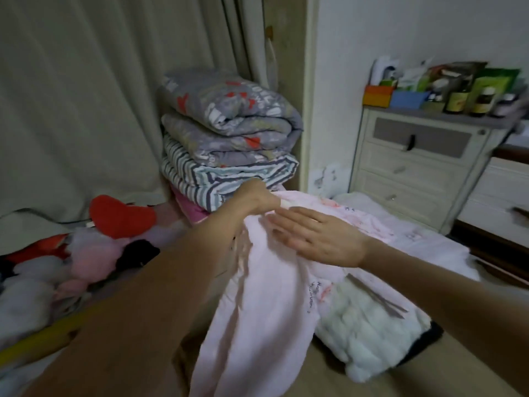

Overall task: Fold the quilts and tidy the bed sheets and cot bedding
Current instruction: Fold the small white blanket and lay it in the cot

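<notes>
A pale pink blanket (257,310) hangs in folds in front of me, lifted at its top edge. My left hand (253,199) grips that top edge, fingers curled round the cloth. My right hand (317,239) lies flat on the blanket just right of the left hand, fingers straight and pointing left. Behind them stands a stack of folded quilts: a grey printed quilt (229,121) on top, a striped quilt (223,179) under it, a pink one at the bottom. A fluffy white blanket (369,336) lies folded at the lower right.
Several plush toys, among them a red heart cushion (120,216), are heaped at the left. A cream drawer chest (423,167) with bottles and boxes on top stands at the right. Curtains (86,96) hang behind the bed.
</notes>
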### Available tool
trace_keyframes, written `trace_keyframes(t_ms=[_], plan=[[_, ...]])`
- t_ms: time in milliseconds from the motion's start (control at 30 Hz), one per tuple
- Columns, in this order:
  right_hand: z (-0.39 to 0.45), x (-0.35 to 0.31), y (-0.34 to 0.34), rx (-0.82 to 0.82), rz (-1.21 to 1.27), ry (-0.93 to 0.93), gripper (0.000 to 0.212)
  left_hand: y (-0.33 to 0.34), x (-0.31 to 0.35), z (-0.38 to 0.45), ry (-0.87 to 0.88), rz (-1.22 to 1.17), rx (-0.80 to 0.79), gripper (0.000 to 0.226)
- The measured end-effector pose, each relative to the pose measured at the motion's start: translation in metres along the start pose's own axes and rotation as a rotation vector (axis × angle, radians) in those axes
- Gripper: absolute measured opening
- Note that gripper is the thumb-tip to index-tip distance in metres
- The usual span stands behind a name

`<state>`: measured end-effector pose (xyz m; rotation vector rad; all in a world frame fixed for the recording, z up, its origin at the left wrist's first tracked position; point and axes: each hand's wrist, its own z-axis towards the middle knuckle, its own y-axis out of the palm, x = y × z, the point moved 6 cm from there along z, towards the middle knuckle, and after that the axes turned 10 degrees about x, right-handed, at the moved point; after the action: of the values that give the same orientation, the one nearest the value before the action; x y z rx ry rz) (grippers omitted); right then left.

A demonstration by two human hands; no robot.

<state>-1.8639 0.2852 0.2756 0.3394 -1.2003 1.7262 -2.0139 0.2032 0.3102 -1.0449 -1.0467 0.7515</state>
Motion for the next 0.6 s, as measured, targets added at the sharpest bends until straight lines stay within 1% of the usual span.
trace_keyframes(t_ms=[67,133,200,267,300,333,367,433,467,533,567,600], plan=[[-0.029,0.002,0.003,-0.066,-0.029,-0.158,0.037,0.026,0.032,0.015,0.018,-0.037,-0.084,0.019],[-0.042,-0.005,0.016,-0.146,0.01,-0.3,0.039,0.047,0.059,0.022,0.028,-0.104,-0.189,0.012],[-0.048,-0.014,0.04,-0.283,-0.046,-0.423,0.043,0.064,0.084,0.029,0.042,-0.21,-0.295,0.01],[-0.05,-0.018,0.067,-0.457,-0.14,-0.443,0.045,0.076,0.099,0.036,0.037,-0.287,-0.38,0.012],[-0.051,-0.016,0.082,-0.571,-0.21,-0.461,0.043,0.083,0.104,0.043,0.021,-0.323,-0.413,0.012],[-0.051,-0.013,0.093,-0.653,-0.249,-0.422,0.037,0.087,0.107,0.045,-0.004,-0.361,-0.432,0.013],[-0.055,-0.003,0.103,-0.744,-0.254,-0.339,0.03,0.095,0.109,0.052,-0.027,-0.418,-0.456,0.013],[-0.071,0.023,0.121,-0.93,-0.086,-0.109,0.027,0.106,0.119,0.072,-0.055,-0.604,-0.488,0.015],[-0.081,0.038,0.126,-0.959,-0.045,-0.002,0.029,0.109,0.125,0.082,-0.054,-0.739,-0.487,0.014],[-0.107,0.07,0.133,-1.036,-0.078,0.138,0.031,0.114,0.128,0.109,-0.046,-0.974,-0.425,0.007],[-0.125,0.085,0.14,-1.094,-0.054,0.223,0.031,0.118,0.126,0.123,-0.028,-1.008,-0.393,0.008],[-0.139,0.099,0.144,-1.1,-0.045,0.279,0.032,0.126,0.121,0.133,0.0,-0.981,-0.364,0.015]])
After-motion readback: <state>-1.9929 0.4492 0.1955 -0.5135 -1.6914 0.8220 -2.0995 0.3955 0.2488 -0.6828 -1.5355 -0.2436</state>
